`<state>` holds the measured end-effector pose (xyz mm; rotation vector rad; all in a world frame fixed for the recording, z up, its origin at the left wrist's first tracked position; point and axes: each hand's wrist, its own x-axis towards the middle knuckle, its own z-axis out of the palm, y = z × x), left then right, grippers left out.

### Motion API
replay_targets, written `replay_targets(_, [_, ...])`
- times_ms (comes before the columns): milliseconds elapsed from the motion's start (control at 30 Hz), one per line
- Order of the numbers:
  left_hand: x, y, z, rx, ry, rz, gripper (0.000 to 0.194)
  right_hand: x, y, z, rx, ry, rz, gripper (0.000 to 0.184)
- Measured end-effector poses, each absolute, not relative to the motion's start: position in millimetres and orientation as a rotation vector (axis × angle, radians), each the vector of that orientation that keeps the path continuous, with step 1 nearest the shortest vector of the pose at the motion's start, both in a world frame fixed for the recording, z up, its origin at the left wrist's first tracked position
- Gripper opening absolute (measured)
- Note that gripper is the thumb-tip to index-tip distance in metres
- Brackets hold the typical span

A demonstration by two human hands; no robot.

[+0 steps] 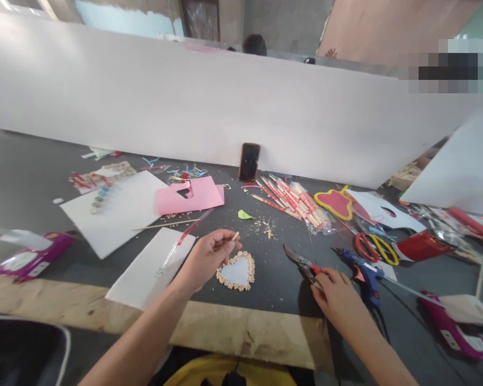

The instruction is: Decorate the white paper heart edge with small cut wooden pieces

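My left hand (213, 254) pinches a short piece of wooden stick (235, 236) between thumb and fingers, just above a white paper heart (236, 271). Small cut wooden bits are set all round that heart's edge. At the right, my right hand (333, 289) is closed round the handles of pruning shears (301, 261); their jaws point up and to the left and look parted. Loose wooden crumbs (268, 229) lie beyond the heart, near a small green scrap (244, 214).
Wrapped chopsticks (290, 201) lie behind the shears. Right of them are scissors (370, 249), a blue glue gun (362, 276) and a red can (426, 244). Pink card (189, 197) and white boards (153, 268) lie left. A phone (249, 162) leans against a white partition (209, 107).
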<state>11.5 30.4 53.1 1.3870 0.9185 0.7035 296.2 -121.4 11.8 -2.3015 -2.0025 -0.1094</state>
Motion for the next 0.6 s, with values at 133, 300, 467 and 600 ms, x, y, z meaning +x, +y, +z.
replay_targets(133, [15.4,26.1,53.9,1.348,0.91,0.681,0.031,296.9,-121.1,30.3,-2.231,-1.629,0.093,0.017])
replay_targets(300, [21.6,24.8,49.6,1.36,0.892,0.696,0.03,282.3,-127.6,54.4,-2.047,-1.106,0.763,0.03])
replay_targets(467, [29.2,23.5,47.7,1.376,0.866,0.707,0.03,256.1,-126.3,54.6,-1.642,-0.927,1.186,0.027])
replay_targets(600, [34.6,22.4,48.0,1.359,0.866,0.714,0.03,242.1,-118.6,54.8,-1.692,-1.149,1.142,0.04])
